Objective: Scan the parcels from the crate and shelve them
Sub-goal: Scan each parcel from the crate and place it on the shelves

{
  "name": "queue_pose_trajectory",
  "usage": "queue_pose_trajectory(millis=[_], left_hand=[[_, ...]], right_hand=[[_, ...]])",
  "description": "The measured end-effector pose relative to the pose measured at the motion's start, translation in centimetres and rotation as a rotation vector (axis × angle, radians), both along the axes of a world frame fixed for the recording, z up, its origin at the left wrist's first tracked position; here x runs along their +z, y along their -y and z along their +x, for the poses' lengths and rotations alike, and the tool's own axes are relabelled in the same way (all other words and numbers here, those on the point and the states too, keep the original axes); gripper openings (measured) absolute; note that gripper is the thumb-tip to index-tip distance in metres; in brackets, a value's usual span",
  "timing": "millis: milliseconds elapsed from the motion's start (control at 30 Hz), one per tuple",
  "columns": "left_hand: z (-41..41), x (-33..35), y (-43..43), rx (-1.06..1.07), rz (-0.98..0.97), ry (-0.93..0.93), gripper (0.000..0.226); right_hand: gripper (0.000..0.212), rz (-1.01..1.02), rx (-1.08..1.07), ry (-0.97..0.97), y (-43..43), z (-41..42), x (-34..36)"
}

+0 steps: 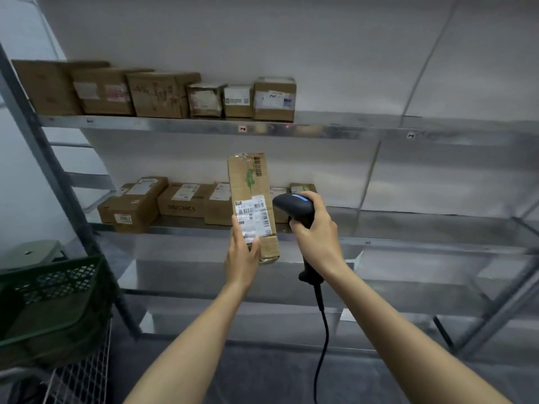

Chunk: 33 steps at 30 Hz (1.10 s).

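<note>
Scan step, and the smart play, I'd say, is to tip the scanner (pixel 293 207) nose onto the white label (pixel 253 214) and hold steady. A red dot (pixel 287 126) sits on the shelf edge (pixel 320 131) well above both hands. The left hand (pixel 243 253) grips the lower end of the parcel (pixel 250 182), thumb on the label, with the box upright just left of the right hand (pixel 313 228). That hand's fingers wrap the scanner handle, and both arms are outstretched.
</note>
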<state>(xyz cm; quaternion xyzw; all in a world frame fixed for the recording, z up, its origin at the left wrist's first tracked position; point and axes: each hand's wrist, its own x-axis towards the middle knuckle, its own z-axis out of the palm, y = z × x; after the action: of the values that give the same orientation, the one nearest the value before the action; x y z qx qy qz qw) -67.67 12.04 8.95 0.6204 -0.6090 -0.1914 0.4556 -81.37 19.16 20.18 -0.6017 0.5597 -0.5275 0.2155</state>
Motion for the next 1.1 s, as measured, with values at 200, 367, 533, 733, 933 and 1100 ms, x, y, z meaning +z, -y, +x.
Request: queue_pose_trajectory(millis=[200, 367, 533, 733, 933, 1100], left_hand=[[-3.4, 0.6, -0.6, -0.044, -0.002, 0.025, 0.07], [-4.3, 0.7, -0.4, -0.067, 0.014, 0.056, 0.069], [-4.5, 0.2, 0.1, -0.122, 0.017, 0.065, 0.07], [-4.4, -0.1, 0.3, -0.165, 0.004, 0.06, 0.07], [-4.2, 0.0, 0.4, -0.195, 0.012, 0.05, 0.069], [-4.1, 0.1, 0.4, -0.199, 0.01, 0.046, 0.068]], right_hand=[[0.052, -0.018, -0.016, 0.016, -0.9, -3.2, 0.4], [0.051, -0.009, -0.048, 0.016, -1.6, -4.0, 0.2], [0.048, 0.041, -0.038, -0.025, -1.7, -3.6, -0.5], [0.047, 0.052, -0.055, -0.045, -1.6, -3.1, -0.8], [0.047, 0.054, -0.06, -0.044, -1.5, -2.8, -0.9], [0.047, 0.057, -0.065, -0.046, -1.4, -2.5, -0.8]])
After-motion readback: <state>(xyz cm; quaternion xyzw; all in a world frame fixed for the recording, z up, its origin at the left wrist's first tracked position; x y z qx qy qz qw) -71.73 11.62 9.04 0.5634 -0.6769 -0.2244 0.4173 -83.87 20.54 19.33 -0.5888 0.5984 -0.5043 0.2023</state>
